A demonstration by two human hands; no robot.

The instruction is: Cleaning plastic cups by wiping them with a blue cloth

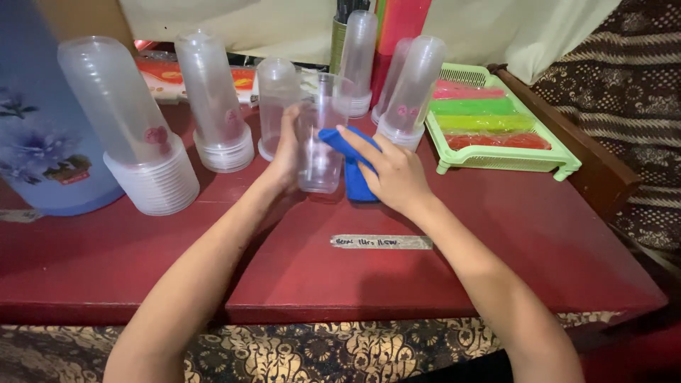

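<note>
Clear plastic cup (320, 152) stands mid-desk, gripped from both sides! Far left, a blue flowered jug (39, 120), then a tall stack of upturned cups (135, 135) and another stack (213, 103) behind. Left hand (287, 152) has its fingers wrapped on the cup's left wall. Right hand (394, 174) presses a blue cloth (352, 167) against the cup's right side, fingers closed over the cloth. More cup stacks (411, 89) stand behind. Over right, a green tray (511, 159) of coloured strips sits on the red desk (355, 284).
</note>
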